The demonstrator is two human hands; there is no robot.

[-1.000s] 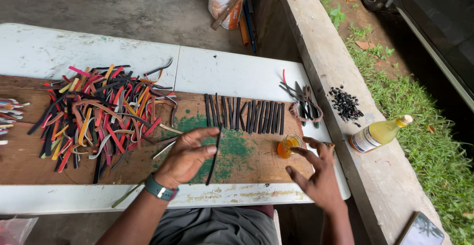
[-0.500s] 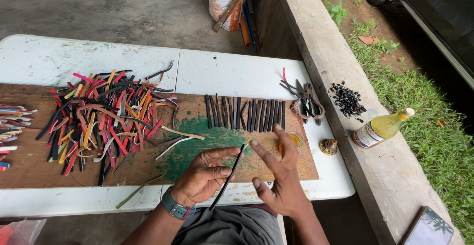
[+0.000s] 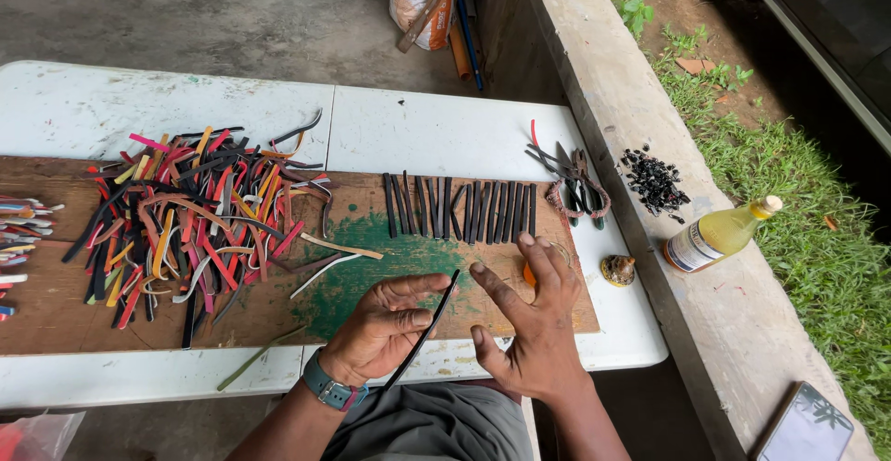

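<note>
Black strip [image 3: 422, 336] unmoved; right hand [image 3: 529, 331] lower.

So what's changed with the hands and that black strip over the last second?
The left hand has lifted the black strip off the board and holds it above. The right hand left the small orange pot and came in beside the strip, fingers spread. The row of black strips and coloured pile stayed put.

Soft, even daylight lit the scene, brightest on the white tabletop [image 3: 445, 131] without harsh glare. Shadows were faint and diffuse beneath the hands. The picture was sharp throughout, with slight wide-angle bending of straight lines toward the edges.
</note>
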